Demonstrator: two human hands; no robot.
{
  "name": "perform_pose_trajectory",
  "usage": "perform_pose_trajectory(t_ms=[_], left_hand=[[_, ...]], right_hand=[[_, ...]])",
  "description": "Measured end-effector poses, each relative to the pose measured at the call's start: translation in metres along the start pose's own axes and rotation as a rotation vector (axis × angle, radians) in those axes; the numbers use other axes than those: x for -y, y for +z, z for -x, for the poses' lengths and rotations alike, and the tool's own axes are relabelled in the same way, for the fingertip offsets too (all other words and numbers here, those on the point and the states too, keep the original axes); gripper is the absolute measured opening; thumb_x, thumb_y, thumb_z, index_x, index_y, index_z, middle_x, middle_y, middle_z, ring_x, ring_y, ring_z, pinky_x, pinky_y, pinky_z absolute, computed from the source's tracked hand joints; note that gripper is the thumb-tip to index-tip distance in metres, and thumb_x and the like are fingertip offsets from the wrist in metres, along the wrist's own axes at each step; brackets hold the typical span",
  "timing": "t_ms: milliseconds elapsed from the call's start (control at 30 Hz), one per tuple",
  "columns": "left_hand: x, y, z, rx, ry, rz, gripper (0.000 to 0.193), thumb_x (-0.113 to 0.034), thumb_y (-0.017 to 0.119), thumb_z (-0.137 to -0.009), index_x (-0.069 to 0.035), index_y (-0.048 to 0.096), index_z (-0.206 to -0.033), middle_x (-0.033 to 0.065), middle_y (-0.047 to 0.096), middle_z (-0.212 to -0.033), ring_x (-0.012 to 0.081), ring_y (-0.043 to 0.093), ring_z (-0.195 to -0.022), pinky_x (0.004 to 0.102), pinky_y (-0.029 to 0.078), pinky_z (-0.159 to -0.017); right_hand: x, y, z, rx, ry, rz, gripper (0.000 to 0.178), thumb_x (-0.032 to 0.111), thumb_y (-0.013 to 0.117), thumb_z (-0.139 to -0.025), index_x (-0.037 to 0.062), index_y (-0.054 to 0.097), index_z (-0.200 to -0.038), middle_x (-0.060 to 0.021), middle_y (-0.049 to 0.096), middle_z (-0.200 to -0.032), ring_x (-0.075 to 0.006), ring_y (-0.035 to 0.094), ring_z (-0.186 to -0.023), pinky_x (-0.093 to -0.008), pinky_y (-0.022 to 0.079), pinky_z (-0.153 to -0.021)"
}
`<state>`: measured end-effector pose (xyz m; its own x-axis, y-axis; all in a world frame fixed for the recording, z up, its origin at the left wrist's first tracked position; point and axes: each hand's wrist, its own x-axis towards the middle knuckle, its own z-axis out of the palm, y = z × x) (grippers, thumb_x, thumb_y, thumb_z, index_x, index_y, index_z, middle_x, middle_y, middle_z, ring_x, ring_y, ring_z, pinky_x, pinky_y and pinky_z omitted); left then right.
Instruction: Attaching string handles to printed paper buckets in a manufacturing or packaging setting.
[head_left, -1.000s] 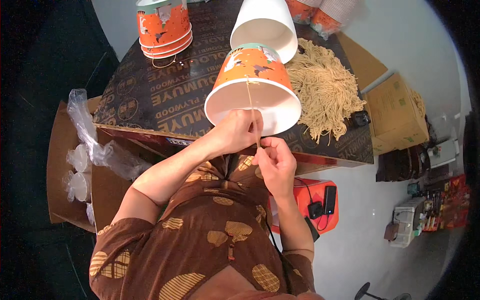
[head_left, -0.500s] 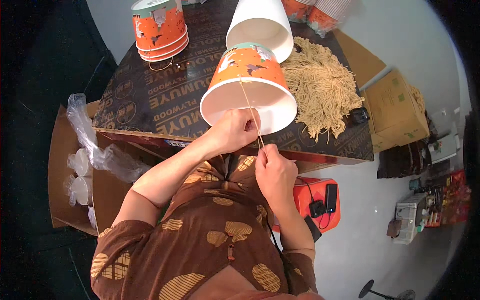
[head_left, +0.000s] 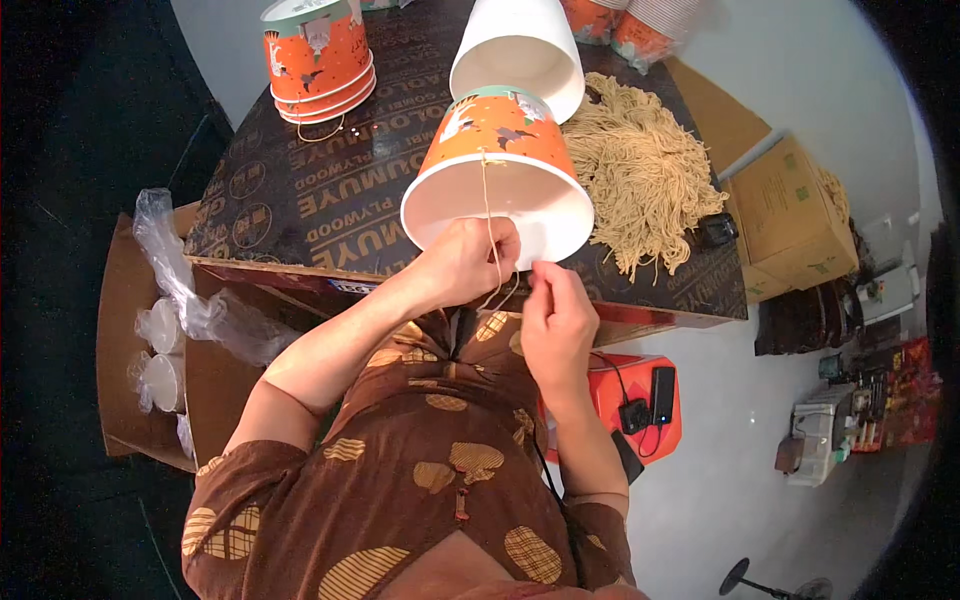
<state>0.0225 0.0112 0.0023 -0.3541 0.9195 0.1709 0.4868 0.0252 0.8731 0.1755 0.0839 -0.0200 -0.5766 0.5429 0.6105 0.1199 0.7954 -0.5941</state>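
Note:
An orange paper bucket [head_left: 503,133] with a green band and animal prints lies tipped, its white mouth facing me. A thin tan cord [head_left: 488,205] is tied at its upper rim and hangs across the mouth in a slack loop. My left hand [head_left: 470,258] is closed in front of the mouth, its fingers pinched on the cord. Beside it, just right of the bucket's lower rim, my right hand [head_left: 562,320] is closed with thumb and forefinger together; what they hold, if anything, is too small to make out. A white bucket [head_left: 520,62] lies behind the orange one.
Tan cords [head_left: 650,170] lie heaped on the right of the dark plywood table [head_left: 270,215]. Stacked orange buckets [head_left: 320,65] stand far left. An open cardboard carton [head_left: 115,330] is below left. A red stool [head_left: 665,440] holding a phone and charger is below right.
The cord has gone from taut to slack, with a loop now hanging below my left hand. My right hand has moved slightly up and right. The bucket has barely moved.

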Motion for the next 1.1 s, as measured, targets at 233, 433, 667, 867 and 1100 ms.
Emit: perform_pose_trajectory(t_ms=[233, 433, 667, 867, 1100], left_hand=[[0.002, 0.001, 0.002, -0.016, -0.005, 0.021, 0.004, 0.0, 0.06, -0.08, 0.0, 0.057, -0.076, 0.0033, 0.054, -0.067, 0.0121, 0.052, -0.066, 0.0306, 0.044, -0.059], [0.005, 0.001, 0.001, -0.047, 0.0, 0.022, 0.004, 0.0, 0.059, -0.08, 0.0, 0.058, -0.076, 0.0036, 0.054, -0.066, 0.0124, 0.053, -0.066, 0.0305, 0.044, -0.059], [0.001, 0.001, 0.001, -0.022, -0.059, 0.026, 0.005, -0.002, 0.061, -0.081, 0.0, 0.06, -0.078, 0.0043, 0.057, -0.066, 0.0122, 0.054, -0.064, 0.0311, 0.045, -0.058], [0.005, 0.003, 0.0, -0.065, -0.006, -0.013, 0.008, -0.004, 0.059, -0.085, 0.001, 0.061, -0.079, 0.0045, 0.058, -0.067, 0.0119, 0.055, -0.064, 0.0307, 0.045, -0.057], [-0.001, -0.002, 0.003, -0.001, -0.175, 0.162, 0.01, -0.005, 0.054, -0.09, 0.001, 0.062, -0.087, 0.0049, 0.058, -0.067, 0.014, 0.058, -0.066, 0.0307, 0.047, -0.059]], right_hand=[[0.013, 0.012, -0.004, 0.107, 0.055, 0.21, 0.015, -0.001, 0.063, -0.083, 0.0003, 0.06, -0.098, -0.0162, 0.062, -0.09, -0.036, 0.063, -0.075, -0.0436, 0.051, -0.064], [0.014, 0.017, 0.002, 0.039, 0.053, 0.191, 0.013, -0.003, 0.063, -0.082, -0.0003, 0.057, -0.093, -0.0168, 0.061, -0.087, -0.0371, 0.063, -0.075, -0.0442, 0.05, -0.062], [0.003, 0.026, 0.003, -0.007, 0.144, -0.059, 0.015, -0.004, 0.062, -0.082, -0.0006, 0.056, -0.096, -0.0167, 0.064, -0.076, -0.0304, 0.066, -0.066, -0.0383, 0.051, -0.06], [0.008, 0.025, 0.001, 0.004, 0.162, -0.043, 0.011, -0.001, 0.063, -0.085, -0.0003, 0.058, -0.095, -0.018, 0.066, -0.076, -0.0318, 0.067, -0.067, -0.0384, 0.051, -0.059], [0.0, 0.027, -0.002, -0.001, 0.12, 0.017, 0.007, 0.002, 0.063, -0.087, -0.0012, 0.059, -0.091, -0.0185, 0.065, -0.074, -0.0328, 0.067, -0.066, -0.0393, 0.051, -0.059]])
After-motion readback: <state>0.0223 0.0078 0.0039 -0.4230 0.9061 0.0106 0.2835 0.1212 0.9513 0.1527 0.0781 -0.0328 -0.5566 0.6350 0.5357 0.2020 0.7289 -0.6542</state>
